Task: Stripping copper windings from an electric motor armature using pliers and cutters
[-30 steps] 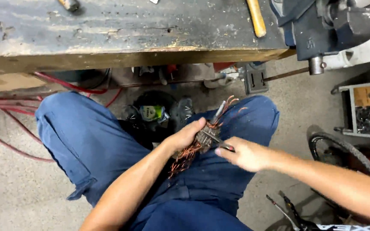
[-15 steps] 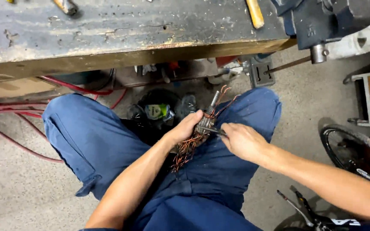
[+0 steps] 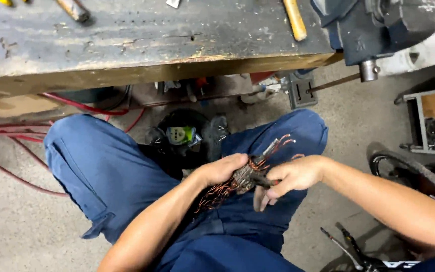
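I sit with blue trousers (image 3: 101, 171) over my lap, below a workbench. My left hand (image 3: 220, 170) is closed around a bundle of copper wires (image 3: 217, 194), whose bare strands spill down toward my thigh and stick up past the fingers at the top (image 3: 278, 143). My right hand (image 3: 290, 176) grips the same bundle from the right, thumb and fingers pinched on its dark middle part (image 3: 250, 176). Both hands touch each other over my right thigh.
A worn wooden workbench (image 3: 152, 45) spans the top, with a yellow-handled tool (image 3: 295, 20) and a blue vise (image 3: 373, 30) on it. Red hoses (image 3: 6, 131) run along the floor at left. A tyre (image 3: 414, 171) and a metal rack (image 3: 434, 121) stand at right. Pliers (image 3: 348, 247) lie on the floor.
My hands and the wire bundle have shifted slightly lower on my lap, and my right hand has closed in tighter against the left on the bundle.
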